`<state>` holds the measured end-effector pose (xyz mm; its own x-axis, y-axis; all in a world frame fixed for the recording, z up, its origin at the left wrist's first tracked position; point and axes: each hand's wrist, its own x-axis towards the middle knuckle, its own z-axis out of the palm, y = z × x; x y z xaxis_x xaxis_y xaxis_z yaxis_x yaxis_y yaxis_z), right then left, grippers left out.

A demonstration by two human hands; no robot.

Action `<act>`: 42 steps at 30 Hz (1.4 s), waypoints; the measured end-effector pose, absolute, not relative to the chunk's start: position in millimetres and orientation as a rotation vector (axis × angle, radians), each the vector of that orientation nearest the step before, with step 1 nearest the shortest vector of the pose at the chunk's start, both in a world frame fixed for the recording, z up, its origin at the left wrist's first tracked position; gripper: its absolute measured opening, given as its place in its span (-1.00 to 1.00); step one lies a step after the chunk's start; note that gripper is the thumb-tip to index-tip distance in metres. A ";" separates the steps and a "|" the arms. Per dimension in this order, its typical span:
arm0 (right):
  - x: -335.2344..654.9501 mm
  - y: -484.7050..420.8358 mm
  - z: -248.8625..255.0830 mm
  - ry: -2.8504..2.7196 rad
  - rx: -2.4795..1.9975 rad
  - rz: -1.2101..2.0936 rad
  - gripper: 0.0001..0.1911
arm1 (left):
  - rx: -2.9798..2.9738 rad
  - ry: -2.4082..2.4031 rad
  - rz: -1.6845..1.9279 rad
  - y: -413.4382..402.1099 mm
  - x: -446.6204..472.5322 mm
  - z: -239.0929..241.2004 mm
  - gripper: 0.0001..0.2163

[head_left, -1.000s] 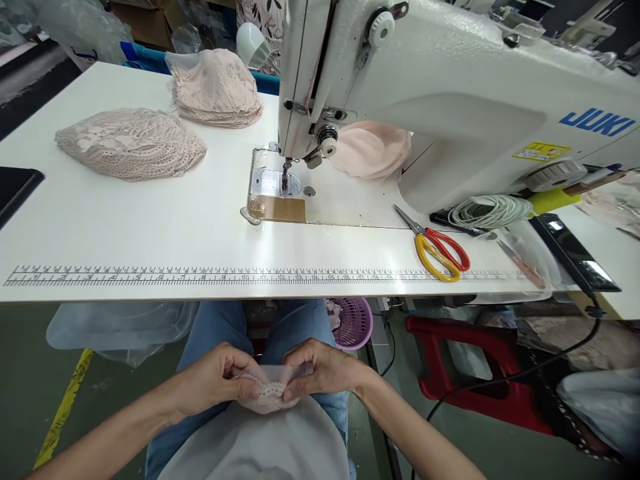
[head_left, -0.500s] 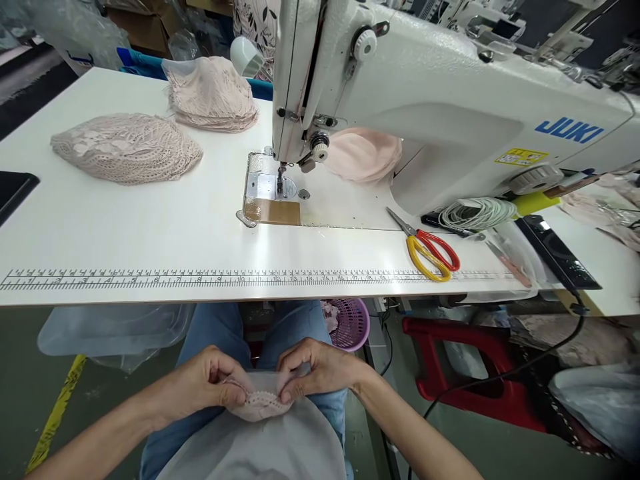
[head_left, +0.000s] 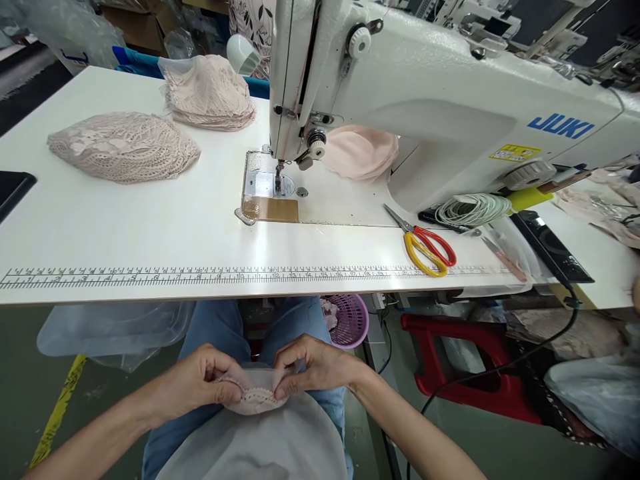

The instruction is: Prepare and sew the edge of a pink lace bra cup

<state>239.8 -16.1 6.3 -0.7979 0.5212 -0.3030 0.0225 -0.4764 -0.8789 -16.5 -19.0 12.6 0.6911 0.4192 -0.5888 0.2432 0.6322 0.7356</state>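
Over my lap, below the table edge, I hold a small pale-pink piece of sheer fabric with a lace edge (head_left: 257, 399). My left hand (head_left: 210, 383) pinches its left side between thumb and fingers. On the other side my right hand (head_left: 305, 370) grips it the same way, so the lace edge curves between the two thumbs. Grey cloth (head_left: 265, 440) lies beneath it on my lap. In front stands a white sewing machine (head_left: 440, 100), its needle and presser foot (head_left: 279, 177) above the metal plate, with no fabric under them.
A lace pile (head_left: 125, 147) and stacked lace pieces (head_left: 210, 93) lie at the left. Pink fabric pieces (head_left: 361, 153) rest behind the needle. Scissors (head_left: 423, 243) and coiled white cord (head_left: 473, 210) are at the right. A purple basket (head_left: 353, 320) and red stool (head_left: 465, 373) stand below.
Both hands still pinch the lace-edged piece and have hardly moved. The whole view has shifted slightly. At the far right edge, part of another person's hand or arm now shows.
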 end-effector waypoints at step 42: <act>253.7 -6.1 -7.7 -1.484 -0.740 2.393 -0.29 | 0.813 0.957 0.170 -19.0 -38.9 5.3 -0.57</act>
